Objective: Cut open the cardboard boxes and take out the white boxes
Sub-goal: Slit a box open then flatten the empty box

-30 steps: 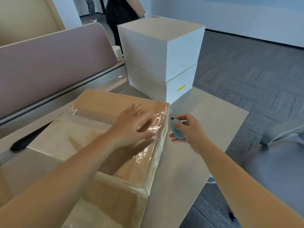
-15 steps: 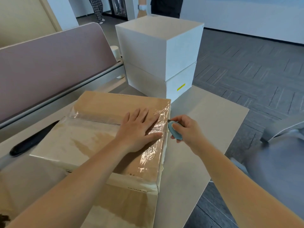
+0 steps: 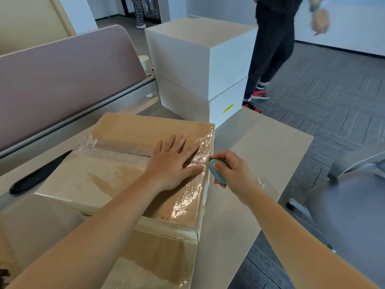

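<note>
Brown corrugated board, wrapped in shiny clear tape, makes the cardboard box (image 3: 133, 170) that lies on the grey table (image 3: 260, 155). The left hand (image 3: 173, 163) presses flat on the box's top with straight, spread fingers, right over the taped seam (image 3: 116, 152). At the box's right edge the right hand (image 3: 231, 172) has its fingers curled around a small blue cutter (image 3: 216, 171) — smooth and oval, like a pebble. Its blade seems to touch the tape where the seam ends, but it is too small to see surely. Behind the box stand two stacked white boxes (image 3: 200, 65), matte and square-edged.

The risk, I think, is the left thumb: it lies just beside the cutter, so a slip on the glossy tape — or a cut pulled toward the hand — could reach it. A deep cut could also scratch the white box inside.
</note>
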Available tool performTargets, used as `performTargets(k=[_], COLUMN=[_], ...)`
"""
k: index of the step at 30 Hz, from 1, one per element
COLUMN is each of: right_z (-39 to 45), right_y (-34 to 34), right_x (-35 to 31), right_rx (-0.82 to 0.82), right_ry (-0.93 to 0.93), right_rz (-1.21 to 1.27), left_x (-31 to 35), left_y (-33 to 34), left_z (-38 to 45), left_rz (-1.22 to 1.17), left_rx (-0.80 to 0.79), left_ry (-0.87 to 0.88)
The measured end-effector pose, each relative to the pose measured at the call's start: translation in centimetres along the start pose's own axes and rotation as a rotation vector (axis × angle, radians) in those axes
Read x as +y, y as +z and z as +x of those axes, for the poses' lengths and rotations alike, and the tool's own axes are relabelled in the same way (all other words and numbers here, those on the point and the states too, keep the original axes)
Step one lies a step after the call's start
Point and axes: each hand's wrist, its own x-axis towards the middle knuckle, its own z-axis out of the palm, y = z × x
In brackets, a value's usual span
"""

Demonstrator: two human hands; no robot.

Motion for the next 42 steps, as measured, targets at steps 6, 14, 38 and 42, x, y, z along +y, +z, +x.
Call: performTargets(k=[6, 14, 38, 42], right_z=[-0.9, -1.9, -2.9, -2.4], right_y=[0.5, 0.8, -0.7, -4.2], right_x=[0.4, 0.6, 0.6, 0.4], right_rx=[-0.001, -0.037, -0.103, 0.061], right_ry=[0.001, -0.007, 0.038, 0.068], right_rz=[0.061, 0.076, -0.004, 0.006], left_x=[0.1, 0.3, 0.9, 2.0], left_y=[-0.1, -0.2, 0.3, 0.4], left_z=[-0.1, -0.2, 0.2, 0.2], left_rz=[0.003, 0.005, 0.019, 0.002], left_rx=[0.005, 0.008, 0.017, 0.008], left_ry=[0.003, 0.000, -0.050, -0.096])
